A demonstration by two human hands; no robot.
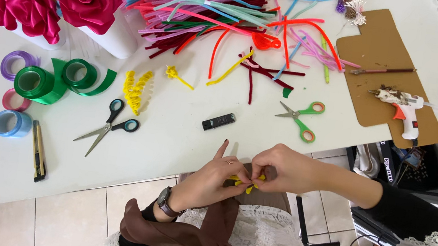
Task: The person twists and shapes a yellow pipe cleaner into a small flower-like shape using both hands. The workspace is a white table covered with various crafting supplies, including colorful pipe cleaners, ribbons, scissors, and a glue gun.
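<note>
While both hands meet at the near edge of the desk (182,152), I see them working a small yellow pipe cleaner (249,183) between them. My left hand (218,176) has thumb and fingers pinched together on one end of it, with the index finger sticking up free; my right hand (280,168) is closed on the other end, fingertips pressed tight against the yellow bit. That piece sits just off the desk edge, above my lap.

To do this bend well, I judge the grip should stay close to the fold, so the wire turns where I want it and not further along. Short, firm twists would keep the fuzz from flattening.

Far from my hands, a heap of coloured pipe cleaners (199,9) lies across the desk. Black-handled scissors (110,126) rest to the left, green-handled scissors (300,119) to the right, and a small black lighter (218,122) between them. A glue gun (404,109) sits on brown cardboard (378,48) at the far right.
</note>
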